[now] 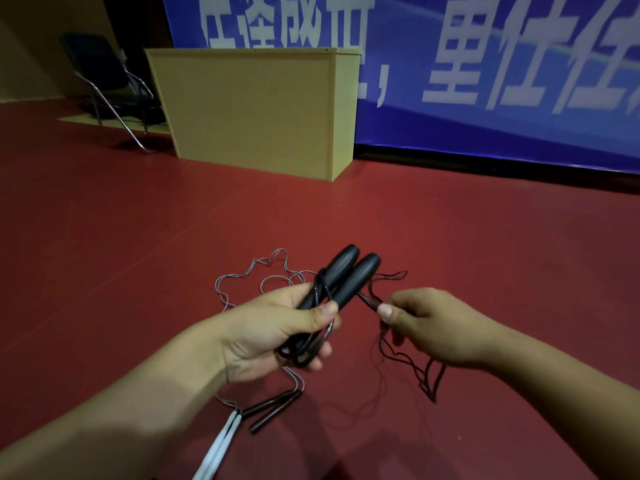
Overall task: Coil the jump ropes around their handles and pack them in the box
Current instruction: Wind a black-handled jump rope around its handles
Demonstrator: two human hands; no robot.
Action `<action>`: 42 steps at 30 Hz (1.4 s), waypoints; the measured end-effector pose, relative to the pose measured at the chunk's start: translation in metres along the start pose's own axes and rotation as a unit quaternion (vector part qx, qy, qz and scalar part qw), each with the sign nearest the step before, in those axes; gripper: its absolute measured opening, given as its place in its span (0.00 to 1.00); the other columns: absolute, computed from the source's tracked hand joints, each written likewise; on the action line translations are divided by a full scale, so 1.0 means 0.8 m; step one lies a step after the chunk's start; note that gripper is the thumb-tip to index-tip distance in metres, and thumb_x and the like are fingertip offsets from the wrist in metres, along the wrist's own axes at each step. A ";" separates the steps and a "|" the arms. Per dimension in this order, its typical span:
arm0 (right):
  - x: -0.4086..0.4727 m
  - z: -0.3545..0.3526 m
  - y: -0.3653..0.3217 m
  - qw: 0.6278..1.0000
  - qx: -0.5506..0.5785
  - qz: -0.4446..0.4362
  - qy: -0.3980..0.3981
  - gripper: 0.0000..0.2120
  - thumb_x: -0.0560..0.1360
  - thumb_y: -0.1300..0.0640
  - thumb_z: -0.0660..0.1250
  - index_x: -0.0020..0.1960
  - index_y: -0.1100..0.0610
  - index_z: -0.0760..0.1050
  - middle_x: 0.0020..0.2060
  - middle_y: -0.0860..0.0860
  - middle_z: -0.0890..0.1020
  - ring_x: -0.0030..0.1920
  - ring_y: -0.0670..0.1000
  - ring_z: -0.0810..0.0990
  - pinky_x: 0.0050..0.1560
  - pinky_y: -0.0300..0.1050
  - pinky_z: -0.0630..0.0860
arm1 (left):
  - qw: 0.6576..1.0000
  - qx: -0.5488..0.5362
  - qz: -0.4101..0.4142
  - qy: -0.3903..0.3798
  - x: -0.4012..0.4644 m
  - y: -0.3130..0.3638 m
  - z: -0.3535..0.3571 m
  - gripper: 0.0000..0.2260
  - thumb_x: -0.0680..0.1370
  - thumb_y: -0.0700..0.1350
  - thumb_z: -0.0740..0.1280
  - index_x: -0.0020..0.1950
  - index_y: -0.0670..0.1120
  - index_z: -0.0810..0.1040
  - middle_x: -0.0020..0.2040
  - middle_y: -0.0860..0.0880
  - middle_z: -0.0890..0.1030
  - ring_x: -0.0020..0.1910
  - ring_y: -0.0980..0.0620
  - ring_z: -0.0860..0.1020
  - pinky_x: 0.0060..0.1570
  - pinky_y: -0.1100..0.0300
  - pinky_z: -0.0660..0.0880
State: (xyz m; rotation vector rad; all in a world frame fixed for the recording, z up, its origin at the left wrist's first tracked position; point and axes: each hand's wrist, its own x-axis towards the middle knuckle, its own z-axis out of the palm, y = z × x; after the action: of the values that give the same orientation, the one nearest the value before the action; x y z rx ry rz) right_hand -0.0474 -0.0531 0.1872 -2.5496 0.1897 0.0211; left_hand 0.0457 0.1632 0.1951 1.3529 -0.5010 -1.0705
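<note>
A: Where do the hands stand?

B: Both forearms reach in from the bottom corners over the red floor (138, 271). The left hand (273, 336) is turned palm-up, fingers curled round two black handles (341, 277) held side by side, thumb pressed across them; the handles point up and away from the person.

A: And the right?

B: The right hand (438, 323) sits just beside the left, knuckles up, thumb and forefinger pinching the black cord (370, 301) close to where it leaves the handles. The other fingers are curled under.

A: Where does the cord run?

B: A few turns wrap the handles at the left palm. The rest hangs slack below the right hand in loose loops near the floor.

A: Anything else down there?

B: A grey rope (242, 278) lies in wavy loops on the floor beyond the left hand. Near the bottom edge lie slim dark handles (273, 407) and white handles (221, 441), partly hidden under the left forearm.

A: The box?

B: A tall tan box (256, 109) stands well apart, far across the floor, against a blue banner (485, 64). A chair (107, 84) sits to its left.

A: Room to move?

B: Bare floor lies between the hands and the box.
</note>
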 end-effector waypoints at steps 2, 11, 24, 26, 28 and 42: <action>-0.006 0.001 -0.005 1.000 0.000 -0.014 -0.020 0.11 0.79 0.43 0.60 0.45 0.48 0.75 0.36 0.44 0.82 0.36 0.41 0.78 0.41 0.38 0.74 | 0.999 -0.020 0.004 0.033 0.004 -0.002 -0.006 0.14 0.72 0.44 0.69 0.55 0.43 0.73 0.41 0.47 0.75 0.28 0.54 0.74 0.25 0.63 0.71; -0.021 0.006 -0.028 0.999 -0.022 -0.036 0.001 0.10 0.79 0.46 0.62 0.57 0.47 0.73 0.43 0.44 0.80 0.43 0.41 0.77 0.46 0.36 0.74 | 0.987 -0.044 0.002 0.156 0.018 -0.006 -0.003 0.11 0.80 0.43 0.66 0.59 0.39 0.79 0.36 0.48 0.74 0.28 0.55 0.75 0.26 0.64 0.73; -0.029 -0.007 -0.037 0.998 -0.055 -0.003 0.019 0.09 0.77 0.45 0.64 0.43 0.50 0.74 0.34 0.46 0.76 0.33 0.41 0.71 0.34 0.34 0.67 | 0.976 0.100 -0.030 0.188 0.027 -0.008 -0.008 0.05 0.81 0.43 0.65 0.48 0.43 0.77 0.31 0.52 0.78 0.23 0.56 0.69 0.23 0.64 0.65; -0.032 -0.007 -0.042 0.998 -0.053 -0.019 0.012 0.09 0.77 0.46 0.64 0.43 0.50 0.74 0.32 0.46 0.75 0.32 0.42 0.71 0.35 0.35 0.68 | 0.966 0.163 -0.024 0.197 0.028 -0.013 -0.007 0.07 0.81 0.45 0.65 0.45 0.43 0.74 0.28 0.54 0.76 0.23 0.56 0.70 0.23 0.63 0.66; -0.036 -0.007 -0.048 0.998 -0.047 -0.037 0.008 0.10 0.78 0.46 0.64 0.41 0.51 0.74 0.31 0.46 0.75 0.31 0.42 0.71 0.35 0.35 0.68 | 0.959 0.199 -0.017 0.201 0.030 -0.018 -0.004 0.08 0.81 0.45 0.65 0.44 0.44 0.73 0.32 0.51 0.75 0.25 0.56 0.71 0.24 0.63 0.68; -0.043 -0.025 -0.050 0.994 0.021 -0.082 0.063 0.05 0.78 0.51 0.65 0.44 0.49 0.77 0.26 0.42 0.74 0.30 0.42 0.72 0.32 0.33 0.67 | 0.945 0.314 -0.003 0.093 0.032 -0.019 0.004 0.04 0.82 0.44 0.63 0.48 0.45 0.74 0.37 0.49 0.78 0.26 0.54 0.74 0.25 0.61 0.72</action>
State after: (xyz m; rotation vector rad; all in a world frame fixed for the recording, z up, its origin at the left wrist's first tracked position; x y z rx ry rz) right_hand -0.0761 -0.0267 0.2273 -2.5181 0.0282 -0.2052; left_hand 0.0502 0.1421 0.1745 1.9921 -0.7331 -0.7992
